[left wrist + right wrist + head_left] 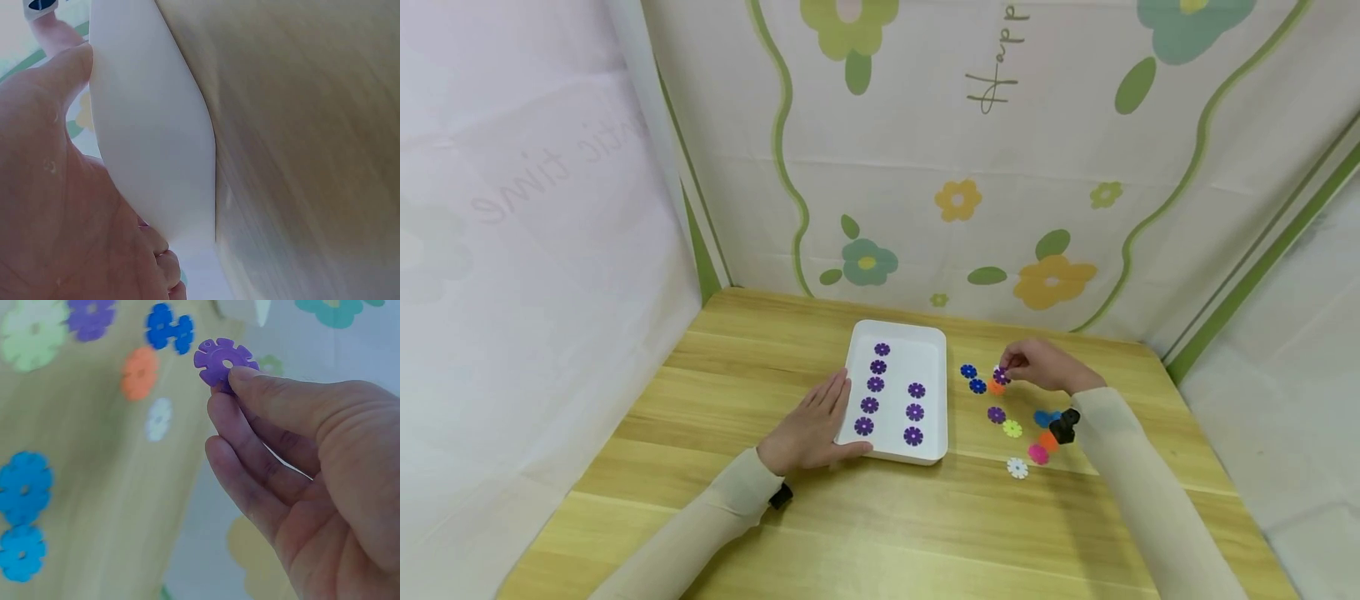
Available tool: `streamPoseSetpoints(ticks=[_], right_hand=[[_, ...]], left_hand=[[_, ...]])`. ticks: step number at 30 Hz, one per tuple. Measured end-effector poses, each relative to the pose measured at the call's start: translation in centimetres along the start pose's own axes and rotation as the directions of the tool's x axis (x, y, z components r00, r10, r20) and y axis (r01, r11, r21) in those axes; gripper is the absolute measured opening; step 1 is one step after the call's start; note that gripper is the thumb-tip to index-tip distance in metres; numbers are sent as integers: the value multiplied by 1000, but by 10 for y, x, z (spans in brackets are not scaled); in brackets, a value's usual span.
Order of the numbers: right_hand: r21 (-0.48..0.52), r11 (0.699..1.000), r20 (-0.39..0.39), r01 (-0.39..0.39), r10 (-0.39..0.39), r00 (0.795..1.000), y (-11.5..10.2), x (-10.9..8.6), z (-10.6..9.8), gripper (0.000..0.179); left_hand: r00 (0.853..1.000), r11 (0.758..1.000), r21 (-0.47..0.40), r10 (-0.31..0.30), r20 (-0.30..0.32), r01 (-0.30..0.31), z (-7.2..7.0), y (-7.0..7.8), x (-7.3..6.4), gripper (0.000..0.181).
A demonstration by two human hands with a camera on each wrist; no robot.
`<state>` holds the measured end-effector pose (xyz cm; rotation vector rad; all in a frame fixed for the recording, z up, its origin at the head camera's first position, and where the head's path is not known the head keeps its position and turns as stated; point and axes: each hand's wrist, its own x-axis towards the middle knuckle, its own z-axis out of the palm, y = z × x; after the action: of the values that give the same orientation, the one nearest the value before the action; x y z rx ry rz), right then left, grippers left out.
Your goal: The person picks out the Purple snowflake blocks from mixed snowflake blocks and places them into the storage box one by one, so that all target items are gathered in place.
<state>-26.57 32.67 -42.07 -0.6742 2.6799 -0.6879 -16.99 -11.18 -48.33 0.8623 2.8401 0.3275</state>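
My right hand (1047,365) pinches a purple snowflake disc (215,357) between thumb and fingers, held up over the pieces on the table's right side. In the right wrist view the disc's notched edge and centre hole show clearly. My left hand (808,421) rests at the near left corner of a white tray (942,450), fingers lying along its left side and thumb along the front rim. Inside the tray, several purple discs (869,405) form a column at the left. A shorter column of 3 purple discs (915,412) lies at the right.
Right of the tray lie loose discs: dark blue ones (977,387), a purple one (996,415), a yellow-green one (1012,428), a pink one (1038,454) and a white one (1017,468). Lighter blue discs (24,487) lie near the right wrist. A printed curtain (910,150) hangs behind the table.
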Motion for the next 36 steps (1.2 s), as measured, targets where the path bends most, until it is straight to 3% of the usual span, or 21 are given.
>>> streamPoseSetpoints(ticks=[10, 16, 23, 36], right_hand=[[-112, 993, -5, 29, -30, 1000, -41, 44, -9, 8], [-124, 989, 17, 77, -76, 997, -65, 74, -2, 6], [-126, 988, 70, 89, -81, 994, -94, 96, 10, 9], [-176, 983, 155, 47, -19, 988, -98, 120, 43, 9]], left_hand=[[1000, 1000, -6, -2, 9, 2, -3, 1, -3, 111], [1000, 1000, 9, -6, 8, 6, -2, 0, -3, 111], [1000, 1000, 25, -4, 18, 4, -3, 0, -1, 112], [999, 999, 31, -24, 33, 23, -6, 3, -1, 112]])
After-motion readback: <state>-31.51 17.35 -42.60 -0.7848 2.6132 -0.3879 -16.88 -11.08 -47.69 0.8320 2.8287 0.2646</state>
